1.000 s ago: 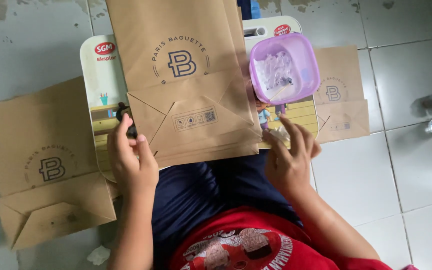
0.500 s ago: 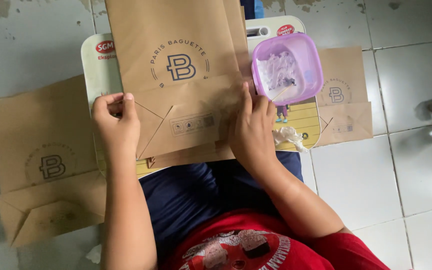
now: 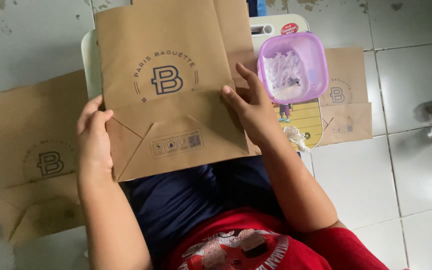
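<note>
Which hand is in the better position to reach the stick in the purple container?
Right. The right hand rests on the right edge of the middle paper bag, just beside the purple container with the stick. The left hand grips the bag's far left edge.

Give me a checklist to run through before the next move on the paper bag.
1. Left hand grips the bag's left edge: ok.
2. Right hand lies flat on the brown paper bag: ok.
3. Folded bottom flap lies flat against the bag: ok.
4. Purple container sits clear of the bag's right edge: ok.
5. Stick rests inside the container within reach: ok.
6. Bottom flap glued fast: cannot tell.
</note>
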